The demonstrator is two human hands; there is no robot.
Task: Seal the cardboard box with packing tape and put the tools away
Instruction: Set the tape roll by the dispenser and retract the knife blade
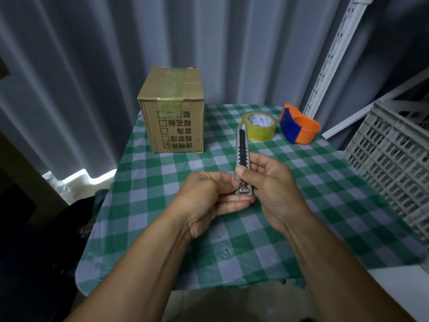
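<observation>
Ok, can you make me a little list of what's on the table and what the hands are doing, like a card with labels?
box: cardboard box at the table's far left, flaps shut, clear tape strip across the top
tape: roll of packing tape lying flat, right of the box
dispenser: orange and blue tape dispenser right of the roll
knife: utility knife, no blade showing
left hand: left hand at the knife's near end
right hand: right hand gripping the knife
table: green checked tablecloth
side: grey plastic crate at right

- We take this for a makeshift storage or packing corner.
- Grey curtains (69, 66) hang at twelve o'clock.
- A slotted shelving upright (329, 54) and a grey crate (394, 163) stand at two o'clock.
- A checked tablecloth (162, 228) covers the small table.
</observation>
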